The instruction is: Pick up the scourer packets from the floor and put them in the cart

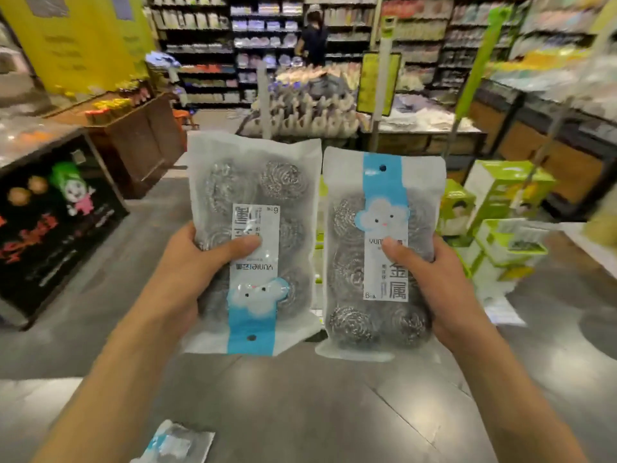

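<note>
Two hands are up in front, each w/ one scourer pack. The left hand (187, 262) grips the left packet (253, 242) by its left edge, about halfway down. The thumb lies flat across the front, on the white label, and the other fingers are hidden behind the bag. This pack is upside down: the blue strip and the hang hole are at the bottom, and the words read the wrong way up. Most of the bag sticks out to the right of the hand and above it.

The right hand (444, 282) grips the right packet (377, 255) by its right edge, also near the middle. Its thumb presses on the label & the rest of the fingers wrap behind. This pack is the right way up, blue strip and hole at the top. The bag sticks out to the left of the hand.

The 2 packs are side by side, edges very close, can't tell if they touch. Both show shiny metal balls inside.

A third packet (177, 442) lies flat on the gray floor (317, 412), down low near the left arm, apart from both hands. It is blurry
</note>
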Demonstrator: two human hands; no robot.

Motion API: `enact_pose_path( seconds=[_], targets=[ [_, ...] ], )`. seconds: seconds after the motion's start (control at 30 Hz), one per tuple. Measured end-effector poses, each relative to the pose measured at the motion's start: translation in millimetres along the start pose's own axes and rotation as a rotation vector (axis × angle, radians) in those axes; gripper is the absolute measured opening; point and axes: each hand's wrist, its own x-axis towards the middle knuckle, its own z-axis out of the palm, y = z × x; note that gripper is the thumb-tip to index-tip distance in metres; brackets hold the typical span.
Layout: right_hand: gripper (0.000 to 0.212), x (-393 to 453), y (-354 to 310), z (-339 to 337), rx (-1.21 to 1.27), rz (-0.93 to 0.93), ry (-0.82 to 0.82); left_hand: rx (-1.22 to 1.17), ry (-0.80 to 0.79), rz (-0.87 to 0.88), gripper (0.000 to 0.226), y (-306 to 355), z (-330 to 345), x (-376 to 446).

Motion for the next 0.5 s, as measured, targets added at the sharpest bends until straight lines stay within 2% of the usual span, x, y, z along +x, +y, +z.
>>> enact_pose_path(
  seconds=[0.13, 0.27, 0.5],
  targets=[
    [0.06, -6.5, -13.9, -126.8, 0.0, -0.053, 0.235, 0.027, -0.237, -0.013, 0.046, -18.1, 138.0, 15.7],
    [0.045, -27.7, -28.5, -253.2, -0.027, -0.07, 0.473, 0.071, -0.476, -0.037, 0.056, -38.6, 285.7, 13.9],
    [0.042, -104.4, -59.7, -430.6, -0.065, -0.102, 0.922, 0.097, -0.933, -0.106, 0.056, -66.1, 525.1, -26.3]
  ],
)
